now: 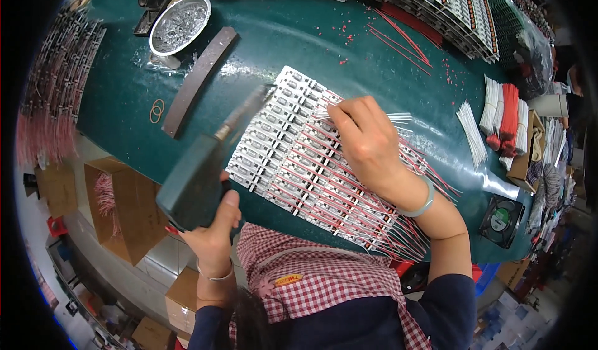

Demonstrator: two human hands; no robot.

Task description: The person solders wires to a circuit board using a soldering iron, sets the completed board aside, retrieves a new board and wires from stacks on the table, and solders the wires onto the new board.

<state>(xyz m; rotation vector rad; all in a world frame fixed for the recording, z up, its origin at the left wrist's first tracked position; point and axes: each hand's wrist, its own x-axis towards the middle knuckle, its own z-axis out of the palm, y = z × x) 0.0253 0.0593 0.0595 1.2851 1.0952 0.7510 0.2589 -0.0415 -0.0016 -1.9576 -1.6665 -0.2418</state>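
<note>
My left hand (215, 235) is wrapped round the grip of a dark green soldering gun (193, 182). Its metal tip, slightly smeared by motion, reaches the upper left edge of a white panel of small repeated parts (268, 129) on the table. Over the right side of that panel, my right hand (367, 135) pinches a small bunch of white wires (398, 118), whose ends stick out on both sides of the fingers. Red and white wires (349, 191) run in rows from the panel toward the lower right.
A silver bowl (180, 25) and a curved brown bar (199, 82) lie on the green table (268, 32). Stacked panels (436, 14) line the back. Bundles of white and red wires (507, 113) and a black fan (501, 221) are at right. Cardboard boxes (134, 219) stand below left.
</note>
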